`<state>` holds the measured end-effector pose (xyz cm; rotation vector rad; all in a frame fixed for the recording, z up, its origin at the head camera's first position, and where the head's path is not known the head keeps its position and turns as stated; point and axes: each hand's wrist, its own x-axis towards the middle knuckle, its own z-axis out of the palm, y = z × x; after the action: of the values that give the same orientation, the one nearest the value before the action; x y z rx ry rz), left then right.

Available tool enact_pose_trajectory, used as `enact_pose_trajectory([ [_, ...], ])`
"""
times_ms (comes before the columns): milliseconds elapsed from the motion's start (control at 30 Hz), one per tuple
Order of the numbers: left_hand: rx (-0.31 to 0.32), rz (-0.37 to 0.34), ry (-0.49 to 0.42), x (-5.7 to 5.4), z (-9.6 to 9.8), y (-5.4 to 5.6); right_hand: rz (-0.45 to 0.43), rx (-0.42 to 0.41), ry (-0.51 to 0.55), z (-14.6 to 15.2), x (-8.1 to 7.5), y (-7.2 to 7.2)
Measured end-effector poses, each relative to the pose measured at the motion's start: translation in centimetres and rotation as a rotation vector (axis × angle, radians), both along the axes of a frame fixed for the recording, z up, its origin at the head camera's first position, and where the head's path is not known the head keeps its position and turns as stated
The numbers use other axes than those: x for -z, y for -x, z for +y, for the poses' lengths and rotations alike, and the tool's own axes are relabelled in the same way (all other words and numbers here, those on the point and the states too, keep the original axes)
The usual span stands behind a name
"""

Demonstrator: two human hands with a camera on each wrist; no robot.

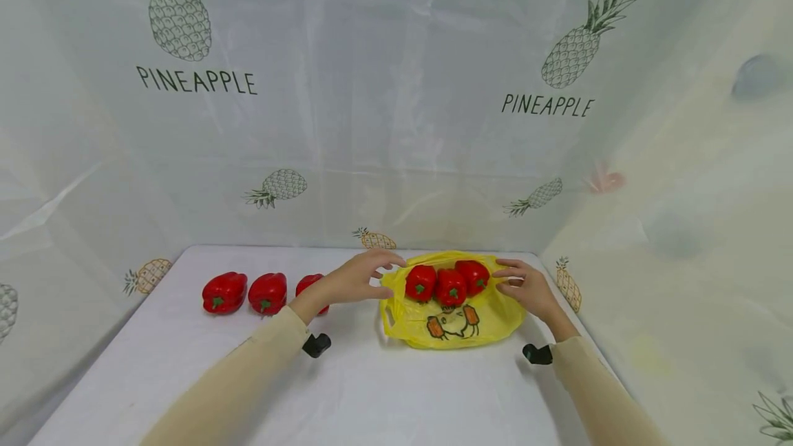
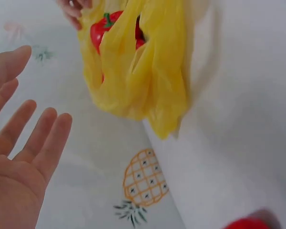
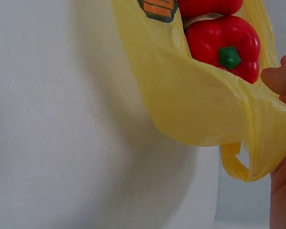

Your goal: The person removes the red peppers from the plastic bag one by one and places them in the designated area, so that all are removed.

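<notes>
A yellow plastic bag (image 1: 489, 329) with a cartoon print lies on the table, its mouth spread. Three red bell peppers, among them a front one (image 1: 451, 288), sit in its opening. My left hand (image 1: 362, 277) is at the bag's left edge; in the left wrist view its fingers (image 2: 50, 143) are spread and apart from the bag. On the other side, my right hand (image 1: 529, 291) holds the right edge of the bag. The right wrist view shows the plastic between its fingertips (image 3: 280, 78) and the lower part of the hand, beside a pepper (image 3: 224, 45).
On the table's left side stand a red bell pepper (image 1: 224, 293), a second pepper (image 1: 268, 293) and a third pepper (image 1: 310, 284), partly hidden by my left forearm. A pineapple-printed sheet (image 1: 384, 122) hangs behind and beside the white table (image 1: 384, 398).
</notes>
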<state>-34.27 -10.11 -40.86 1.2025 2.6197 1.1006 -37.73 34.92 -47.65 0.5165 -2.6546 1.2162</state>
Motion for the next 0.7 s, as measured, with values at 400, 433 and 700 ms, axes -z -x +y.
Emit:
enact_pose_trajectory([
  [400, -0.002, -0.036, 0.033, 2.5, 4.7, 2.6, 0.006, -0.005, 0.000, -0.2, 0.1, 0.0],
  [433, -0.010, -0.026, 0.043, 2.7, 4.9, 2.9, 0.008, -0.006, 0.001, -0.2, 0.1, 0.1],
  [700, -0.040, 0.038, 0.123, 3.5, 6.2, 4.3, 0.018, 0.004, -0.011, -0.4, 0.3, 0.4],
])
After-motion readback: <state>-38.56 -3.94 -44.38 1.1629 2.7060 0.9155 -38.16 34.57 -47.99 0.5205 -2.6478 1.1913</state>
